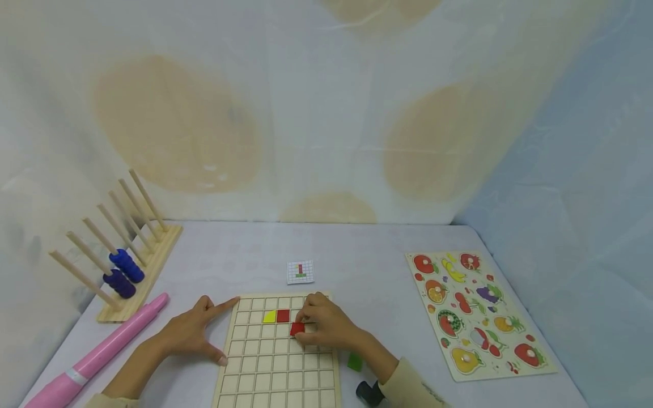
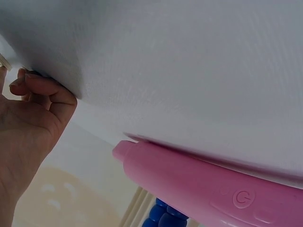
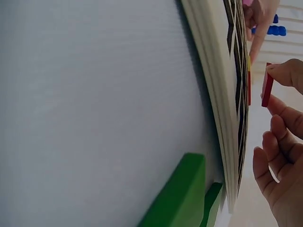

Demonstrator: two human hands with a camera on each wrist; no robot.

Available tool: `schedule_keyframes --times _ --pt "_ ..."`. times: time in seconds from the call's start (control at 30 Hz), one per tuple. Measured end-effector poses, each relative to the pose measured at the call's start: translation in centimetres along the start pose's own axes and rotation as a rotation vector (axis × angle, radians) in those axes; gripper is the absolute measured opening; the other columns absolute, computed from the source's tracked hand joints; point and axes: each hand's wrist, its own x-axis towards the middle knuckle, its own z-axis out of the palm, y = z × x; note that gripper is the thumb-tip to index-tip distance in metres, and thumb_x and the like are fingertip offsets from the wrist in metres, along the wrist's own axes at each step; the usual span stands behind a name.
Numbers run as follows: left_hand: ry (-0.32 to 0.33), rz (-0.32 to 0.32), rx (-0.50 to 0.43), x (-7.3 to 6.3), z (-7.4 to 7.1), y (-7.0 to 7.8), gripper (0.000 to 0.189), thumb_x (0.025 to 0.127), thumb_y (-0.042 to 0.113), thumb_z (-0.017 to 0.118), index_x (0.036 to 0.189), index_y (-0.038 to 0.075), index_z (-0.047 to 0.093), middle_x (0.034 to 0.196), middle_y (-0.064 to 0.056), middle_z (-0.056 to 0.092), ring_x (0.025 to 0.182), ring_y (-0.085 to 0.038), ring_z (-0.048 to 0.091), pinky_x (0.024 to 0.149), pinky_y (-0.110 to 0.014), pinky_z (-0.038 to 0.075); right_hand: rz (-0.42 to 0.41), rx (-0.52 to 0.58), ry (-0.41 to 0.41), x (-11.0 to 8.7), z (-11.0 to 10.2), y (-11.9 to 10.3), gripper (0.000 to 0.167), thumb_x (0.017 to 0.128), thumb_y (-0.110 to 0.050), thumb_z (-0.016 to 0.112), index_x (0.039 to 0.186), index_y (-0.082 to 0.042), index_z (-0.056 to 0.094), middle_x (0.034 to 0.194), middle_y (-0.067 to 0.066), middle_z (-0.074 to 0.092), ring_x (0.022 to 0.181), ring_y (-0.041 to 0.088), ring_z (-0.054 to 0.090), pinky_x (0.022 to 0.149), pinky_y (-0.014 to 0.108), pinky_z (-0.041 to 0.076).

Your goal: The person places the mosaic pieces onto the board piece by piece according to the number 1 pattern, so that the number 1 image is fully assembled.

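My right hand (image 1: 326, 324) pinches a small red square tile (image 1: 297, 328) between thumb and fingers, over the wooden grid board (image 1: 250, 365). In the right wrist view this red tile (image 3: 267, 85) is held edge-on, apart from the board. A yellow piece (image 1: 269, 317) and another red tile (image 1: 283, 316) lie side by side in the board's upper rows. My left hand (image 1: 190, 328) is at the board's left side, its stretched index finger at the top left corner and its thumb at the left edge. Its other fingers curl under in the left wrist view.
Behind the board lies a small printed pattern card (image 1: 300, 272). To the left are a peg rack (image 1: 158, 243) with blue beads and a pink wand-like device (image 1: 114, 345). At right are a fruit puzzle board (image 1: 479, 317), a green piece (image 1: 355, 361) and a black object (image 1: 369, 393).
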Motion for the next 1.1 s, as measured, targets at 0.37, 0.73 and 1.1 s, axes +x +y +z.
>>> schedule_keyframes --times 0.37,0.73,1.1 --pt "0.002 0.008 0.001 0.0 0.0 0.0 0.121 0.050 0.068 0.086 0.153 0.029 0.037 0.101 -0.003 0.035 0.071 -0.016 0.040 0.060 -0.027 0.033 -0.102 -0.176 -0.018 1.7 1.2 -1.0 0.022 0.085 -0.030 0.077 0.101 -0.015 0.076 0.092 -0.009 0.052 0.086 0.003 0.039 0.076 0.014 0.035" --pt "-0.003 0.010 0.009 -0.1 0.0 0.1 0.120 0.051 0.067 0.087 0.154 0.029 0.037 0.103 -0.003 0.036 0.073 -0.016 0.041 0.060 -0.027 0.034 -0.092 -0.288 0.024 1.9 2.3 -1.7 0.021 0.085 -0.035 0.078 0.099 -0.019 0.076 0.092 -0.011 0.055 0.084 0.004 0.041 0.077 0.016 0.036" --pt "-0.001 0.005 0.004 -0.2 0.0 0.1 0.121 0.050 0.068 0.086 0.154 0.028 0.037 0.103 -0.003 0.036 0.073 -0.016 0.041 0.060 -0.027 0.033 -0.013 -0.076 0.004 -0.5 0.2 -0.7 0.048 0.079 -0.042 0.082 0.119 -0.019 0.071 0.096 -0.004 0.053 0.086 0.004 0.036 0.075 0.018 0.036"
